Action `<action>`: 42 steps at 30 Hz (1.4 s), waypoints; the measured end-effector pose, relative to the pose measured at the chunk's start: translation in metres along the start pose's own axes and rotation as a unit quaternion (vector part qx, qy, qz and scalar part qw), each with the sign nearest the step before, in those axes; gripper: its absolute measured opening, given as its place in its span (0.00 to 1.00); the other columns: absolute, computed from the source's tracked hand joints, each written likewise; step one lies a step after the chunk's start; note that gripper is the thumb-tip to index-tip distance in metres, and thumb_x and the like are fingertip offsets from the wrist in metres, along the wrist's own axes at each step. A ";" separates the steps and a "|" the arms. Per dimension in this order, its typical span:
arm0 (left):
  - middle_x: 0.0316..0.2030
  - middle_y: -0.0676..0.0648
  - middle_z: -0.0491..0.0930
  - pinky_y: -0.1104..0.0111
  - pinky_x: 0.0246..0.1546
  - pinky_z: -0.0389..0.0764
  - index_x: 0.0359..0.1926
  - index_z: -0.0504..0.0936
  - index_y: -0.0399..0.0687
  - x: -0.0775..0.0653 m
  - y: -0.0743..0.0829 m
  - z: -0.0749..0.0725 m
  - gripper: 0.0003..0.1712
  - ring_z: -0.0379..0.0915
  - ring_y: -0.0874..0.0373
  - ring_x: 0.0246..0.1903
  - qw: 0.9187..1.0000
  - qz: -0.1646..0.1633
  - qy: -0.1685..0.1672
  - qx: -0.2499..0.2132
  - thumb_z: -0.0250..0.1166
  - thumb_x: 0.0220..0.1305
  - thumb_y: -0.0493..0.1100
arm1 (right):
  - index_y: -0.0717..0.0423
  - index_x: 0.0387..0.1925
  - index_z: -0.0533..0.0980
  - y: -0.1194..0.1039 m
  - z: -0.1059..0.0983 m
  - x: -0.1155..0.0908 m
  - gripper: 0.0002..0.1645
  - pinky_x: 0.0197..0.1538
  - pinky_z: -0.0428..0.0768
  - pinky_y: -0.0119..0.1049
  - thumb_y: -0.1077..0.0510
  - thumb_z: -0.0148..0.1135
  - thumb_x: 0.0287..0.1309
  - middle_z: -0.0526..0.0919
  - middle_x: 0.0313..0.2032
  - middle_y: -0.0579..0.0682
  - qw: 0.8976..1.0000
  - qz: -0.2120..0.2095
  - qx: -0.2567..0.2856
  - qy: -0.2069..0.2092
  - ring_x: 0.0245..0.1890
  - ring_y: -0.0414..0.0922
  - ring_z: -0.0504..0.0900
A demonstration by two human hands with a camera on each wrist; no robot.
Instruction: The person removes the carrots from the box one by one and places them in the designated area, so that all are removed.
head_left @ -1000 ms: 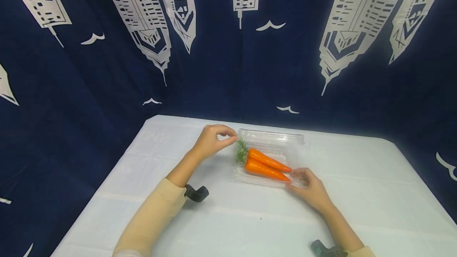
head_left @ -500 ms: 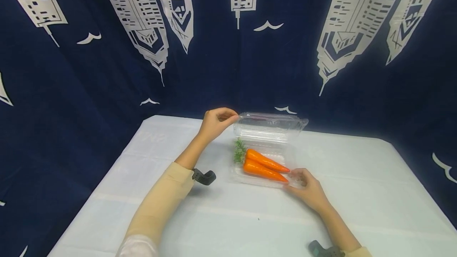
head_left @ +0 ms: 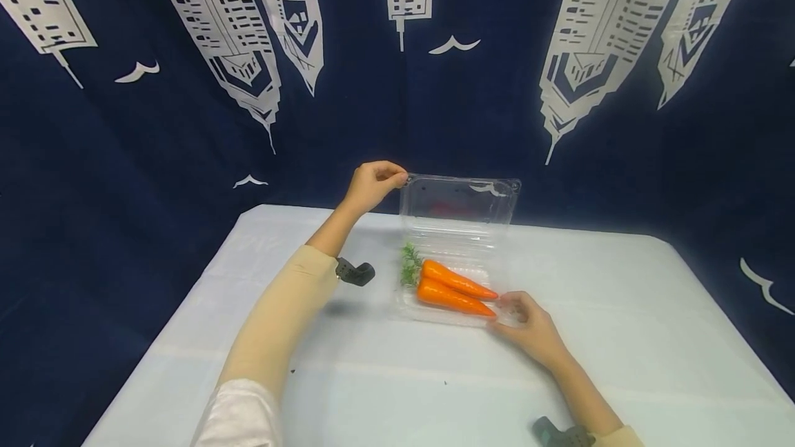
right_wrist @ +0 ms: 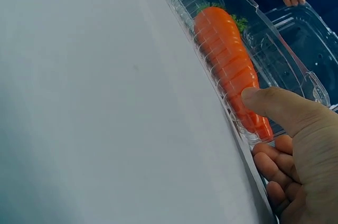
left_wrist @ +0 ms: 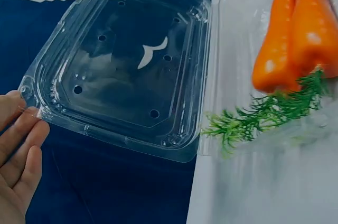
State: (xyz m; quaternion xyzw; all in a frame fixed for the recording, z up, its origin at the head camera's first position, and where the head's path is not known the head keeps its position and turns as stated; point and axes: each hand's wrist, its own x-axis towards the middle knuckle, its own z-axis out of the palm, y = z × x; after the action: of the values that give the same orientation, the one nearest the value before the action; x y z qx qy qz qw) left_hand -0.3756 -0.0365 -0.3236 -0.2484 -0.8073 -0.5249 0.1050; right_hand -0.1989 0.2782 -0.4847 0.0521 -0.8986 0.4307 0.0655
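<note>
Far half of a white worktop (head_left: pixel 373 392): a clear plastic box (head_left: pixel 428 313) with a raised lid (head_left: pixel 456 200) along the far side; inside, two orange carrots (head_left: pixel 453 297), thick ends left, beside feathery greens (head_left: pixel 409 267). A pinch of the left hand (head_left: pixel 370 188) on the lid's raised left corner; a curled grip of the right hand (head_left: pixel 535 334) on the box's near right corner. Box likely light, thin, springy and slick, prone to denting if squeezed; best held by rim or corners. Carrots probably firm and smooth, best taken round the thick ends. Faint creases across the worktop; behind, a dark blue curtain (head_left: pixel 348 130) with pale upside-down towers (head_left: pixel 226 26) and birds (head_left: pixel 453 45).
</note>
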 end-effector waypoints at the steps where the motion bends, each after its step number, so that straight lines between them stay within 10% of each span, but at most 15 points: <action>1: 0.33 0.48 0.83 0.66 0.40 0.77 0.39 0.83 0.45 0.003 0.000 0.000 0.12 0.78 0.59 0.34 1.000 -0.002 -0.001 0.001 0.63 0.60 0.47 | 0.52 0.47 0.70 0.000 0.000 0.000 0.32 0.51 0.71 0.53 0.42 0.71 0.43 0.77 0.45 0.51 1.000 0.001 -0.002 0.002 0.48 0.52 0.74; 26: 0.52 0.44 0.76 0.60 0.57 0.67 0.64 0.66 0.47 0.022 -0.017 0.014 0.23 0.74 0.53 0.49 0.991 -0.116 -0.052 -0.034 0.50 0.70 0.44 | 0.53 0.46 0.71 0.000 0.000 0.000 0.31 0.51 0.71 0.53 0.45 0.72 0.43 0.78 0.45 0.50 1.000 -0.003 0.000 0.007 0.48 0.51 0.74; 42: 0.57 0.41 0.70 0.59 0.57 0.66 0.68 0.59 0.45 0.022 -0.024 0.021 0.29 0.67 0.49 0.56 0.988 -0.133 -0.071 -0.028 0.52 0.68 0.44 | 0.53 0.47 0.71 -0.003 0.000 -0.002 0.32 0.51 0.71 0.51 0.42 0.71 0.42 0.77 0.46 0.51 1.000 0.022 0.002 0.001 0.48 0.51 0.74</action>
State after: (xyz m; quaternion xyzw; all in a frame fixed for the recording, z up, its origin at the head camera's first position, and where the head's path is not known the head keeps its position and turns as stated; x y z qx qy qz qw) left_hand -0.4051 -0.0187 -0.3422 -0.1782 -0.8235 -0.5376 -0.0309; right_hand -0.1966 0.2766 -0.4821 0.0318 -0.8986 0.4338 0.0570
